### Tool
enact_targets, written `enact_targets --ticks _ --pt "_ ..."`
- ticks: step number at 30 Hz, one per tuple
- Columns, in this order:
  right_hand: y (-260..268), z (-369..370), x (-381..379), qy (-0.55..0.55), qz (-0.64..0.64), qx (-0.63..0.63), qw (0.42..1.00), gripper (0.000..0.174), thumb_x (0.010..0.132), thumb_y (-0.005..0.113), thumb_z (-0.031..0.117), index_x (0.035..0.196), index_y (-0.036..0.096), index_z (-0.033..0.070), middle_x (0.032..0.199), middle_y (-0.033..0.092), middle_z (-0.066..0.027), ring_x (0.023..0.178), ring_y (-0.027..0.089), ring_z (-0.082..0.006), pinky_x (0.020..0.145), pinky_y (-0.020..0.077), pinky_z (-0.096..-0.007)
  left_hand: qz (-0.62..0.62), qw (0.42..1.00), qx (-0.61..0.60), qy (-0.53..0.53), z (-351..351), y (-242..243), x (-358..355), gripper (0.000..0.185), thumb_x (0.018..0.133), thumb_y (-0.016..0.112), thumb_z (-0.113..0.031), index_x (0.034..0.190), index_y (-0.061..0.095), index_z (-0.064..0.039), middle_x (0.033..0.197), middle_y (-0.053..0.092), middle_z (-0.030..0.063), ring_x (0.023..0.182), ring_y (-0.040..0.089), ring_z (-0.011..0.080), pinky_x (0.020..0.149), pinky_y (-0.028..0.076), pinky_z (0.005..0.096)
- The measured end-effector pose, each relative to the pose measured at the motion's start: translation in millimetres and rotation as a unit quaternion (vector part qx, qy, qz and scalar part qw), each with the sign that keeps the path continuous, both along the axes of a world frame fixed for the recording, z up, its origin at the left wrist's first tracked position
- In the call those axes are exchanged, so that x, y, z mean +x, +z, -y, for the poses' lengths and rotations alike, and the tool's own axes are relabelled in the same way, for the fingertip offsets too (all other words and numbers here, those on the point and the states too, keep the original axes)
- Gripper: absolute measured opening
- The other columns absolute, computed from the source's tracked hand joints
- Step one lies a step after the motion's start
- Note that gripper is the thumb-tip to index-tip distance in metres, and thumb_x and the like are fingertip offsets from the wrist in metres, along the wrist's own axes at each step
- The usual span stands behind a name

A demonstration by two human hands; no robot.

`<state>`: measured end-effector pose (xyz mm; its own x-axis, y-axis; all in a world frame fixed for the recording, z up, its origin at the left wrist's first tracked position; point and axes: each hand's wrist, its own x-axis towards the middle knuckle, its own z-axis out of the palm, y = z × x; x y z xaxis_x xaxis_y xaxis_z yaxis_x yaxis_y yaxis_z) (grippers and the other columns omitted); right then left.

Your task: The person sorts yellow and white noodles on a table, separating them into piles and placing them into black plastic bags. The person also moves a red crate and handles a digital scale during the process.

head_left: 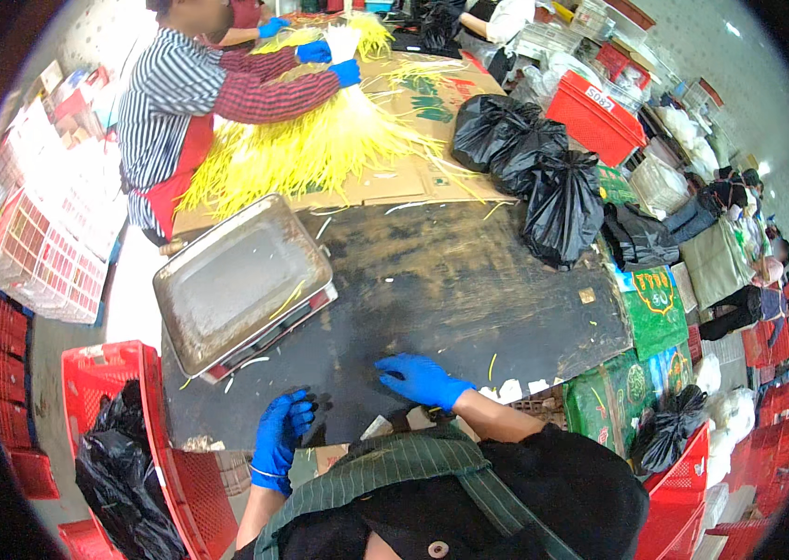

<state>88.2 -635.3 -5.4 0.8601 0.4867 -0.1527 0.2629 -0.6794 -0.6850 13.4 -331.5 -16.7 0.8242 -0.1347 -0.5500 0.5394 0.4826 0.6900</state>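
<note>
Both my hands wear blue gloves and hold nothing that I can see. My left hand (282, 435) is at the near edge of a worn black tabletop (422, 280), its fingers loosely curled. To its right, my right hand (422, 380) hovers over or rests on the board, thumb apart from the fingers; contact cannot be told. A bench scale with a stained metal pan (244, 280) stands beyond my left hand. One yellow strip (287, 299) lies on the pan. Thin yellow and white leaf scraps are scattered on the board, one (492, 365) right of my right hand.
Across the table a person (177, 105) in blue gloves grips a big bundle of yellow chives (310, 150) over flattened cardboard (394, 185). Tied black plastic bags (562, 210) stand at the right. Red crates flank me, the left one (111, 357) holding a black bag (121, 469).
</note>
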Motion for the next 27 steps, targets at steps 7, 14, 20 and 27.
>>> enact_targets --ticks 7,14,20,27 --pt "-14 123 37 -0.15 -0.006 0.0 0.989 0.041 0.092 0.057 0.033 0.124 0.059 0.007 0.119 0.061 -0.0207 0.109 0.059 -0.0349 0.091 0.0476 -0.0419 -0.055 0.997 -0.008 -0.047 83 1 44 0.039 0.096 0.051 -0.031 0.122 0.058 -0.002 0.1 0.067 0.0111 0.086 0.062 0.0213 0.081 0.05 0.0344" --pt "36 342 212 -0.489 0.298 0.099 0.814 0.057 0.084 0.069 0.025 0.13 0.049 -0.002 0.123 0.058 -0.0221 0.113 0.057 -0.0304 0.097 0.044 -0.0378 -0.068 0.991 -0.106 -0.044 143 -2 42 0.035 0.094 0.052 -0.02 0.12 0.055 0.002 0.1 0.067 0.0142 0.091 0.064 0.0275 0.08 0.051 0.0384" --pt "47 398 307 -0.589 0.244 -0.07 0.767 0.083 0.078 0.072 0.032 0.143 0.03 0.001 0.128 0.05 -0.031 0.106 0.057 -0.0445 0.091 0.0474 -0.0429 -0.073 0.994 -0.037 -0.073 173 16 47 0.034 0.094 0.05 -0.013 0.121 0.052 0.008 0.11 0.064 0.0178 0.098 0.064 0.0289 0.083 0.051 0.0336" --pt "57 440 404 -0.548 0.305 0.456 0.632 0.046 0.084 0.055 0.008 0.128 0.048 -0.005 0.119 0.06 -0.023 0.102 0.061 -0.0353 0.087 0.0463 -0.038 0.159 0.788 0.479 -0.352 180 24 50 0.03 0.093 0.054 -0.015 0.119 0.058 0.0 0.105 0.065 0.011 0.09 0.062 0.0231 0.08 0.052 0.0346"
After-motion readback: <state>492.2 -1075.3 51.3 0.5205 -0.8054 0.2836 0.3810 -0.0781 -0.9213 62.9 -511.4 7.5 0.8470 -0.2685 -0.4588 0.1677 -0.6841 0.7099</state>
